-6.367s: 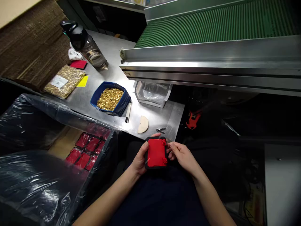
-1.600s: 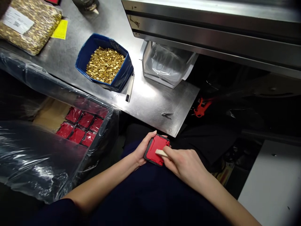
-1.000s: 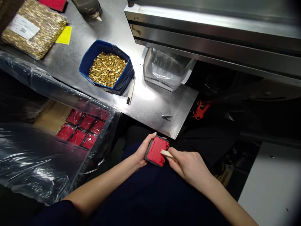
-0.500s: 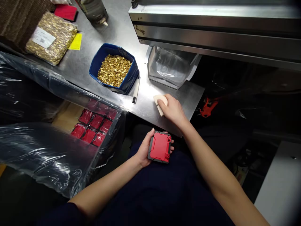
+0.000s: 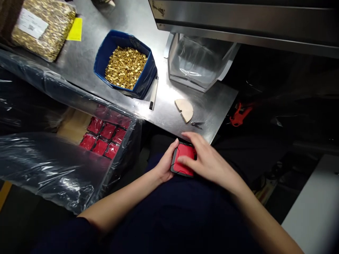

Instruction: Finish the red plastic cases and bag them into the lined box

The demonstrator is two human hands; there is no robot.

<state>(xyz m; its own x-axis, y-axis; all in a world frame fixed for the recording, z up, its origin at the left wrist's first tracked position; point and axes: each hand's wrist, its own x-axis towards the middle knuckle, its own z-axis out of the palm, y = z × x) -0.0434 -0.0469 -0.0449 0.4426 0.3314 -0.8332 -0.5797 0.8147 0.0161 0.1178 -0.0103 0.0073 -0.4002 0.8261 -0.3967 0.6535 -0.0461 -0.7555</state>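
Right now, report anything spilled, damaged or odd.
Nothing stands out. The brass pieces sit inside the blue bin, the notched half-disc lies flat on the bench, and the red case in the left hand shows no visible damage, though the right hand hides part of it.

Ahead of the left hand point(image 5: 165, 164) and the right hand point(image 5: 209, 158) there is a metal worktable point(image 5: 164, 113), and some lamp makes a strong white shine on its top. Farther ahead, more to the right, an aluminium beam point(image 5: 238, 19) crosses above it. Right of the hands the room is quite dark, with a pale grey panel point(image 5: 312, 211) low there. Far left of them, the dark floor point(image 5: 29, 215) shows an orange-yellow stripe point(image 5: 4, 194).
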